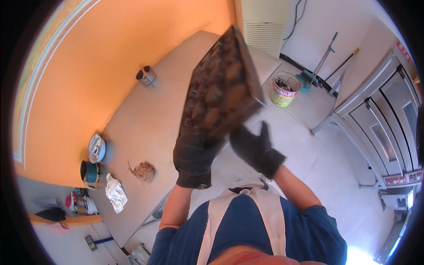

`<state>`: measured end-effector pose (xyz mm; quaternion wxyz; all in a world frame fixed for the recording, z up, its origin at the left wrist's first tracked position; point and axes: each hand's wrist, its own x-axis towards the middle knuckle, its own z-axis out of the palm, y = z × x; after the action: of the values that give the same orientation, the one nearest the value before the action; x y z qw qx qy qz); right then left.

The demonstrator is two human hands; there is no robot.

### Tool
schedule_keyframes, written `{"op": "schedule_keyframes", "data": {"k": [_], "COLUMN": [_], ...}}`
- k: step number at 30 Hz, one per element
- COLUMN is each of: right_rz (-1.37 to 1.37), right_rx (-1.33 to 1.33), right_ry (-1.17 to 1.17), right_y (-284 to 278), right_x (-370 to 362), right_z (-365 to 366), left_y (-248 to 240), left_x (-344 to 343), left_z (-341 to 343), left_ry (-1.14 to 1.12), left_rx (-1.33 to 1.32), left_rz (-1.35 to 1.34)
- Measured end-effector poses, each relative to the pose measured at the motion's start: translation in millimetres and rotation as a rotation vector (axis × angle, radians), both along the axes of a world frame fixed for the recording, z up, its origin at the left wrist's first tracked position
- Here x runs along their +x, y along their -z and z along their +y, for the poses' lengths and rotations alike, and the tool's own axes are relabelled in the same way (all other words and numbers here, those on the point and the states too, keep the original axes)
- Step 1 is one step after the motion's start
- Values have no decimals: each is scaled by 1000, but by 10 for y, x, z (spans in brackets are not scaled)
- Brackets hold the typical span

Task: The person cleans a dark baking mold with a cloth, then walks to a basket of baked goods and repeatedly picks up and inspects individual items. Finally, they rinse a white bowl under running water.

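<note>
Dark, crusted metal fills the middle of the head view: a baking tray with rows of round cups, lifted clear of the pale table and tipped steeply, its cupped face turned toward the person and down to the left. The left hand, in a thick black oven glove, is closed around the tray's lower end and bears it. The right hand, gloved the same, is spread flat with fingers together and holds nothing; it sits just beside the tray's lower right edge, apart from it or barely touching (the glove hides which).

The tray's long axis runs from the left glove at lower left up to the far corner at upper right, that top end pointing toward the white unit on the wall and the yellow bucket on the floor.

To handle it well, I judge the left grip should stay firm at the rim, since the whole weight hangs from one end, and the flat right palm should meet the tray's back or edge squarely so the tray does not twist.

On the table lie a brown crumb pile, a crumpled white cloth, a metal ring mould and a small tin cup
</note>
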<state>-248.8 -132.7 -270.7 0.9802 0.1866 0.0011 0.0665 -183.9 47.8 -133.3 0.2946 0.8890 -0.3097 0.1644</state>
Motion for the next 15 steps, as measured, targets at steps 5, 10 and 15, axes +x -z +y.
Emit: {"op": "schedule_keyframes", "data": {"k": [5,10,15], "right_rz": [202,484,568], "right_rx": [-515,-767,-829], "right_ry": [237,274,227], "right_y": [-762,-245,-328], "right_x": [-794,-970,-1070], "right_z": [-346,-493,-600], "left_y": [520,431,854], "left_x": [-104,-377,-69], "left_z": [-178,-269,174], "left_ry": [486,632,110], "left_rx": [343,284,-296], "left_rz": [-197,162,684]}}
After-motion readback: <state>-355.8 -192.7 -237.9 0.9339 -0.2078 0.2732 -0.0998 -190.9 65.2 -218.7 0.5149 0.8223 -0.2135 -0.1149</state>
